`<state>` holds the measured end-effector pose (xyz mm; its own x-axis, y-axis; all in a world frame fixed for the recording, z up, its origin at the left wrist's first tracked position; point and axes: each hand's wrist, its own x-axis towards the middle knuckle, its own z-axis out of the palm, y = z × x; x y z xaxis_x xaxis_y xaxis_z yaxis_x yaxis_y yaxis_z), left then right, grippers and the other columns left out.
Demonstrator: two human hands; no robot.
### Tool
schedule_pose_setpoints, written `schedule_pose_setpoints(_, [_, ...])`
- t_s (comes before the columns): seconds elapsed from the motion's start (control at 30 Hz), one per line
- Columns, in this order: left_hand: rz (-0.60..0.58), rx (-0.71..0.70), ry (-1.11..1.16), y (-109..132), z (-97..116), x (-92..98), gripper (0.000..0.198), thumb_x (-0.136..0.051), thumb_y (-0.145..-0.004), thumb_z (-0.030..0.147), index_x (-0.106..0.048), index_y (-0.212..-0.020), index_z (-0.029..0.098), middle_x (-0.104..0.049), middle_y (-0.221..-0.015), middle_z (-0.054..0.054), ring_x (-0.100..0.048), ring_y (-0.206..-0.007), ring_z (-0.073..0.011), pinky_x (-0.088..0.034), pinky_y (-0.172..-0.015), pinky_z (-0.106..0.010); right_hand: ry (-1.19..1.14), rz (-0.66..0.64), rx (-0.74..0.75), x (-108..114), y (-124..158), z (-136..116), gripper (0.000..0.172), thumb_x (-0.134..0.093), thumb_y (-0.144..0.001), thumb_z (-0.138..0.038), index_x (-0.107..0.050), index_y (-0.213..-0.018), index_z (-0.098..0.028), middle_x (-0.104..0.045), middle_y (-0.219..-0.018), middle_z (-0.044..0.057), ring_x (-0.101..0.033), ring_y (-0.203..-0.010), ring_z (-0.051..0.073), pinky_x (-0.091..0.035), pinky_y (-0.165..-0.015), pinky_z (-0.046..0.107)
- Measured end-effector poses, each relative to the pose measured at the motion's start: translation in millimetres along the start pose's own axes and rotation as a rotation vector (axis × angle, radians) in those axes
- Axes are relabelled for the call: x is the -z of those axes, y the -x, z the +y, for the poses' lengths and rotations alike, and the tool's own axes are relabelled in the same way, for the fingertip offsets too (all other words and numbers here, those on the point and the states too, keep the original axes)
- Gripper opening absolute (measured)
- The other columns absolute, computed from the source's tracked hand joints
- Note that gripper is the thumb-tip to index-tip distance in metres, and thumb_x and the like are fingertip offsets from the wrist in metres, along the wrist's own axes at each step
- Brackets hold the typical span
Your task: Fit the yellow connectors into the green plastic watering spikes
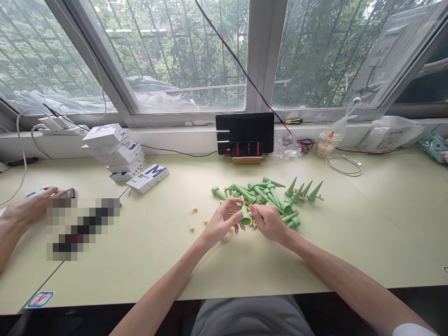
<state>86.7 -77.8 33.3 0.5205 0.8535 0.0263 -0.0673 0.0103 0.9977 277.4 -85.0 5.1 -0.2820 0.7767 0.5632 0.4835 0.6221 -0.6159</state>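
Note:
Thumb and fingers of my left hand (217, 225) grip a green plastic plant watering spike (245, 215), its wide round end tilted down toward me. Close on its right, my right hand (272, 224) is closed with the thumb against the curled fingers; what it pinches, if anything, is hidden. Behind both hands lies a heap of similar green spikes (276, 192). To the right of the heap, several green cones (315, 191) stand point up, with yellow pieces at their bases. Small yellow plastic valves (205, 220) lie scattered left of my left hand, others partly hidden under the hands.
A phone (247, 149) leans on a black screen (245, 125) at the back. White boxes (117, 151) are stacked at left, one box (149, 178) lying apart. Another person's hand (42, 200) holds a dark object at far left. A white cable (345, 167) lies coiled at right.

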Motion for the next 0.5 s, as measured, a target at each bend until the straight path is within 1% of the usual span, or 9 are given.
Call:
schedule_pose_setpoints(0.13, [0.007, -0.065, -0.057, 0, -5, 1.9, 0.047, -0.067, -0.088, 0.042, -0.047, -0.125, 0.022, -0.063, -0.099, -0.006, -0.066, -0.069, -0.0133, -0.051, -0.053, -0.022, 0.007, -0.001, -0.011, 0, 0, 3, 0.043, -0.031, -0.105, -0.032, -0.036, -0.064, -0.021, -0.042, -0.054, -0.003, -0.034, -0.046, 0.010, -0.028, -0.050, 0.025])
schedule_pose_setpoints(0.27, [0.028, -0.109, -0.175, 2, -8, 2.6, 0.046, -0.065, -0.090, 0.040, -0.045, -0.128, 0.024, -0.065, -0.109, -0.009, -0.069, -0.071, -0.0149, -0.052, -0.054, -0.022, -0.002, 0.005, -0.011, -1, 0, 5, 0.043, -0.032, -0.105, -0.032, -0.033, -0.064, -0.021, -0.039, -0.053, -0.004, -0.030, -0.045, 0.009, -0.027, -0.049, 0.025])
schedule_pose_setpoints(0.37, [0.063, -0.140, -0.288, 3, -10, 2.3, 0.039, -0.064, -0.090, 0.039, -0.051, -0.122, 0.022, -0.067, -0.111, -0.010, -0.070, -0.069, -0.0160, -0.052, -0.052, -0.023, -0.005, 0.012, -0.017, -1, -1, 4, 0.042, -0.033, -0.105, -0.032, -0.033, -0.064, -0.021, -0.038, -0.053, -0.004, -0.030, -0.046, 0.009, -0.027, -0.049, 0.025])
schedule_pose_setpoints(0.5, [0.113, -0.225, -0.420, 2, -13, 1.2, 0.028, -0.062, -0.090, 0.032, -0.059, -0.116, 0.021, -0.070, -0.101, -0.007, -0.068, -0.064, -0.0138, -0.052, -0.054, -0.024, -0.001, 0.015, -0.016, 0, -1, 4, 0.042, -0.034, -0.105, -0.032, -0.032, -0.064, -0.021, -0.035, -0.053, -0.005, -0.028, -0.046, 0.010, -0.025, -0.049, 0.025])
